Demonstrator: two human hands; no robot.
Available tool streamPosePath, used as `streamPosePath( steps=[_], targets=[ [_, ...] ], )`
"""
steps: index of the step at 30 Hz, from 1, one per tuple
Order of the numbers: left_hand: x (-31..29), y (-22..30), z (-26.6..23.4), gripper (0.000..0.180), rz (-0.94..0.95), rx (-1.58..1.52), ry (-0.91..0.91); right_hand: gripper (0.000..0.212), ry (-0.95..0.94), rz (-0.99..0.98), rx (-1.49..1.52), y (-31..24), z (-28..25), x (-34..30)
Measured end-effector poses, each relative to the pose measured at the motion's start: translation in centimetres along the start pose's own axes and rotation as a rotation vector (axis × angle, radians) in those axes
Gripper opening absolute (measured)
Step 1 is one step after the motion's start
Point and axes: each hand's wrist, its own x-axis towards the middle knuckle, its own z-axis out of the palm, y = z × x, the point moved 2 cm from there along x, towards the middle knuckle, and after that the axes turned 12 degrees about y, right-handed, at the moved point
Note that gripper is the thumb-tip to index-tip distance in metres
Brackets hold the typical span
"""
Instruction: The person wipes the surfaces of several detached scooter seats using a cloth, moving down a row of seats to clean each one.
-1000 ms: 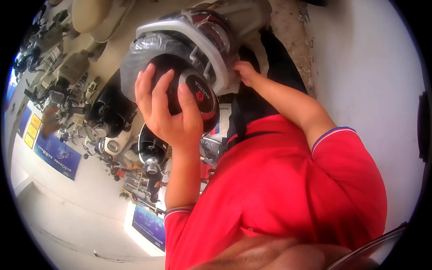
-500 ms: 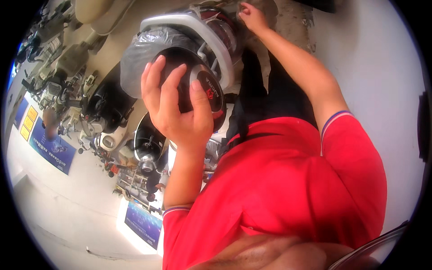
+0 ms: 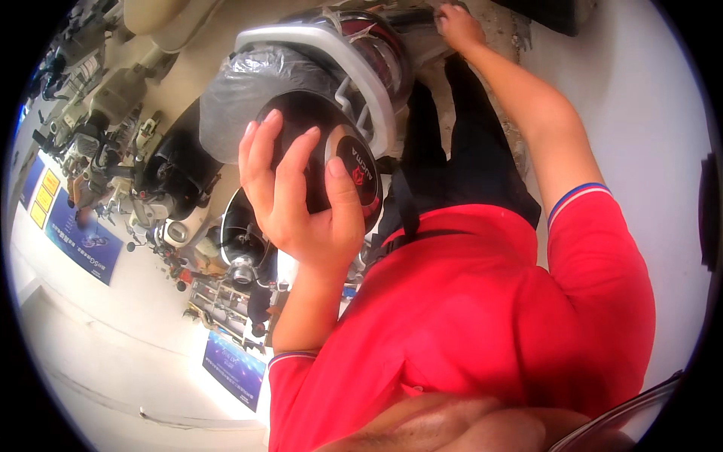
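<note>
Left hand (image 3: 307, 215): grip splayed, laid on black pad (image 3: 325, 113). Right hand (image 3: 461, 30): beyond pad; can't tell grip.

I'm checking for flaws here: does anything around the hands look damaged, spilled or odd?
Nothing looks clearly broken or spilled. The one oddity is clear film beyond the grey rail: it looks ragged and bunched, not smooth. The wrinkled plastic wrap beside the black pad under the left hand looks like ordinary packaging.

yellow signs (image 3: 44, 197) sit beside a blue poster (image 3: 81, 237); parked scooters (image 3: 126, 100) crowd together.
</note>
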Motion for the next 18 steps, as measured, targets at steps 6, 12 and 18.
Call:
streamPosePath(
  steps=[6,12,18],
  targets=[
    [0.1,0.3,0.1,0.023,-0.007,0.000,-0.011,0.022,0.108,0.292,0.060,-0.5,-0.4,-2.5],
    [0.2,0.6,0.1,0.024,-0.020,0.022,-0.011,0.016,0.022,0.138,0.219,-6.2,0.6,-8.0],
    [0.2,0.6,0.0,0.023,-0.005,0.052,-0.006,0.019,-0.244,0.007,0.184,-7.5,-0.6,-8.6]
  ],
)
